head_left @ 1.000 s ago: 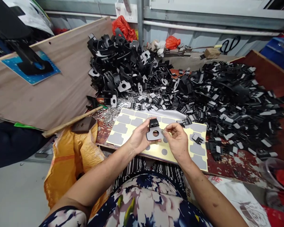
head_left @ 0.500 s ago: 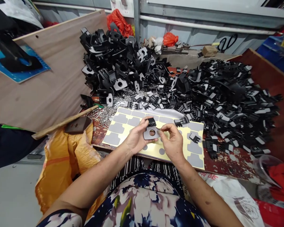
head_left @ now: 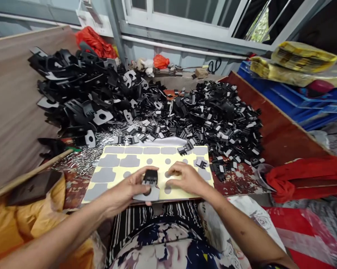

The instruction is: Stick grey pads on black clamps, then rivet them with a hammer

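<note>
Left hand [head_left: 130, 188]: fingers closed around a black piece [head_left: 151, 176], thumb lying across its grey plate [head_left: 154, 194] near the round hole. Right hand [head_left: 187, 178]: thumb and forefinger parted, nothing made out between them; whether the sheet below is touched cannot be told.

Piece is held above the near edge of the tabletop [head_left: 245, 181], block end pointing away from the body, plate end nearest. Judged light and stiff, probably moulded plastic; little risk of crushing. Plate looks smooth, so some slip may be expected. Best grip judged to be by the block's sides or plate's outer rim, grey face left uncovered.

Beneath the hands, a yellow sheet [head_left: 177, 193] is laid along the near edge, with grey cut-outs [head_left: 103, 174] and dots. A small clip [head_left: 201, 163] rests near its right edge. Beyond, loose metal pins [head_left: 97, 149] are scattered; larger black parts [head_left: 73, 93] are heaped toward the far left corner, small clips [head_left: 221, 123] toward the right edge.
</note>
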Available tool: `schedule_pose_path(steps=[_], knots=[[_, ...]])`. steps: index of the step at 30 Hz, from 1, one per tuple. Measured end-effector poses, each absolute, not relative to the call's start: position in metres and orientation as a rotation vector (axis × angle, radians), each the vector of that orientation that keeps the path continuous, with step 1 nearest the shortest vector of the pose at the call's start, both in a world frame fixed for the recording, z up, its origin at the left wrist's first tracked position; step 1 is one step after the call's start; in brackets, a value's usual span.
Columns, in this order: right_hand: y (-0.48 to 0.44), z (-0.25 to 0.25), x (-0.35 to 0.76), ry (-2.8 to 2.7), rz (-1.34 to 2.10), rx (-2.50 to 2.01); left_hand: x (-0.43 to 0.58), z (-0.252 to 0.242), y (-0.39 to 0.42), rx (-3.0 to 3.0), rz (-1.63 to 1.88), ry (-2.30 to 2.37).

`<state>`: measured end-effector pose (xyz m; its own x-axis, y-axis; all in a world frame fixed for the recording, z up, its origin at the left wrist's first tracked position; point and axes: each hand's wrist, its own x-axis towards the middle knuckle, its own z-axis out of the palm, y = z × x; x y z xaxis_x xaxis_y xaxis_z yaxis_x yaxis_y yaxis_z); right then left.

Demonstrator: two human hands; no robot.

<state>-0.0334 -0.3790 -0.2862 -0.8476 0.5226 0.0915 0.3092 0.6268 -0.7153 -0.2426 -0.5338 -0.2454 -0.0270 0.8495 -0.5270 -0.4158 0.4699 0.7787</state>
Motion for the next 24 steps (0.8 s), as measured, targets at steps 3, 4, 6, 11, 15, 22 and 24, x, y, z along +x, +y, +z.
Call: schedule_pose_path(steps=[3, 4, 6, 11, 15, 22, 24], knots=[[-0.316, -0.254, -0.028, -2.462, 0.713, -0.734, -0.300, -0.188, -0.501, 0.629, 1.357, 1.326], [-0.293, -0.244, -0.028, -2.400, 0.489, -0.761, -0.318, -0.172, -0.489, 0.752, 1.631, 1.332], [-0.249, -0.228, -0.031, -2.284, 0.145, -0.817, -0.338, -0.156, -0.474, 1.004, 1.939, 1.422], [-0.189, -0.223, -0.046, -2.459, -0.104, -0.888, -0.288, -0.232, -0.486, 1.692, 1.240, 1.683], [-0.169, -0.224, -0.052, -2.435, -0.025, -1.010, -0.228, -0.308, -0.498, 2.034, 0.744, 1.416], [-0.162, -0.212, -0.053, -1.485, 1.149, -1.079, -0.171, -0.328, -0.462, 1.798, 0.984, 1.649], [-0.192, -0.219, -0.053, -1.368, 1.362, -1.000, -0.171, -0.322, -0.458, 1.687, 1.091, 1.597]])
